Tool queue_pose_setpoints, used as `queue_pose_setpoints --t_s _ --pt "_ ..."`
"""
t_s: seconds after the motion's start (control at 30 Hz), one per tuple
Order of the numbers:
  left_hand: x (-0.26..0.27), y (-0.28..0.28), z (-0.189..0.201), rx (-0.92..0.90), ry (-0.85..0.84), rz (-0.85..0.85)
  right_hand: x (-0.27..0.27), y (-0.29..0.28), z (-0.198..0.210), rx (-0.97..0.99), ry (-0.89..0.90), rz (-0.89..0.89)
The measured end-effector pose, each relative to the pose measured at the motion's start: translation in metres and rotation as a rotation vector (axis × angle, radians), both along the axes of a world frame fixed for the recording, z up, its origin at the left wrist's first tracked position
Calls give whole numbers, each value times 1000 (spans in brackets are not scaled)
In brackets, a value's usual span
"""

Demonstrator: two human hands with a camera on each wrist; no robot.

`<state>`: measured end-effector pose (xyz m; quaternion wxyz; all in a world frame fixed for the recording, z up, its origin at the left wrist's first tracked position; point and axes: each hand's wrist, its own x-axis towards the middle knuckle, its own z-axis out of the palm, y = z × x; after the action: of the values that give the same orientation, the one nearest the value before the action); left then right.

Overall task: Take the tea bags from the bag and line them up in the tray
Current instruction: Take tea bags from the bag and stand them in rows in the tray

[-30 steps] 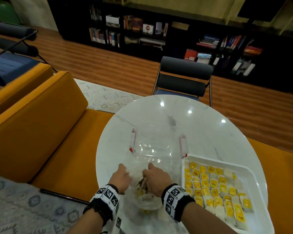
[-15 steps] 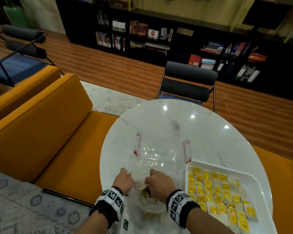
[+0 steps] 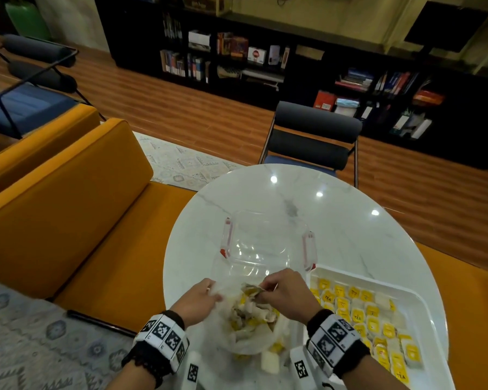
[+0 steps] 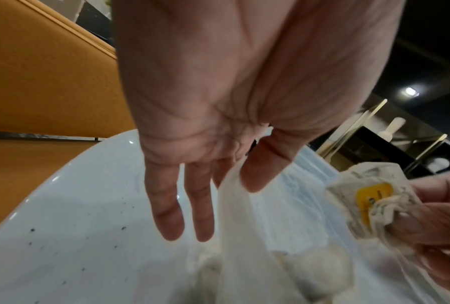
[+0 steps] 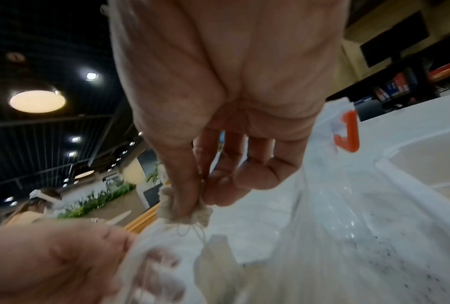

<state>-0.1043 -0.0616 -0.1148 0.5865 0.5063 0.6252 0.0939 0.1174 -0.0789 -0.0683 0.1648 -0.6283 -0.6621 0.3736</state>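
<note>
A thin clear plastic bag (image 3: 245, 330) with loose tea bags inside lies on the round marble table (image 3: 335, 220) at its near edge. My left hand (image 3: 202, 298) pinches the bag's left rim (image 4: 234, 197) between thumb and forefinger. My right hand (image 3: 276, 291) pinches a tea bag (image 3: 252, 291) with a yellow tag (image 4: 372, 197) just above the bag's mouth; its string dangles in the right wrist view (image 5: 190, 218). The white tray (image 3: 423, 305) to the right holds rows of yellow-tagged tea bags (image 3: 358, 313).
A clear plastic container (image 3: 265, 243) with red clips stands just beyond the bag. A dark chair (image 3: 313, 142) is at the table's far side. An orange sofa (image 3: 62, 206) runs along the left. Bookshelves (image 3: 265, 57) line the far wall.
My right hand has lifted out of the bag with a tea bag pinched in it. My left hand has pulled the bag's rim slightly left, opening its mouth.
</note>
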Motion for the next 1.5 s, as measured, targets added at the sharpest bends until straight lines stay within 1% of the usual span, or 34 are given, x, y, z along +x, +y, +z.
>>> queue_pose_setpoints --t_s 0.13,0.23,0.3,0.37,0.43,0.5,0.57,0.63,0.73,0.8,0.87,0.97,1.03,1.1,1.17,1.23,1.3,1.37,1.43,1.5 --pt "-8 -2 15 55 -36 73 12 -4 26 -50 149 -21" --pt "-10 -4 32 163 -123 222 16 -6 52 -114 256 -63" --pt "-5 -4 45 243 -197 292 16 -6 67 -130 303 -82" --pt "4 -6 60 289 -280 300 14 -6 83 -120 335 -78" --pt "14 -7 71 281 -356 289 11 -5 102 -102 357 -54" --pt "23 -5 76 203 -426 277 7 -4 121 -90 394 -33" --pt "30 -2 79 31 -529 261 3 -2 135 -85 444 -8" --pt "37 0 83 -137 -678 260 -3 -2 147 -88 514 4" --pt "45 -1 95 -274 -942 274 -9 -2 154 -95 597 -14" --pt "50 -3 100 -321 -1060 288 -8 -1 152 -70 565 -43" --pt "51 -5 102 -319 -1121 308 -5 -1 145 -58 502 -57" --pt "53 -10 102 -268 -1118 312 -5 -5 133 -96 477 -80" --pt "55 -14 103 -233 -1106 313 -5 -4 128 -112 425 -39" --pt "60 -17 104 -239 -1123 352 -6 0 120 -81 299 15" --pt "64 -20 102 -233 -1110 418 -11 1 115 5 136 57" --pt "69 -20 99 -240 -1092 490 -18 0 108 85 34 67" --pt "72 -19 101 -283 -1106 537 -20 -4 104 115 48 18" --pt "70 -16 98 -325 -1123 589 -15 -10 102 150 135 -18" --pt "68 -12 96 -355 -1126 666 -7 -19 101 230 193 58" --pt "68 -11 96 -384 -1133 729 1 -26 95 330 146 201"
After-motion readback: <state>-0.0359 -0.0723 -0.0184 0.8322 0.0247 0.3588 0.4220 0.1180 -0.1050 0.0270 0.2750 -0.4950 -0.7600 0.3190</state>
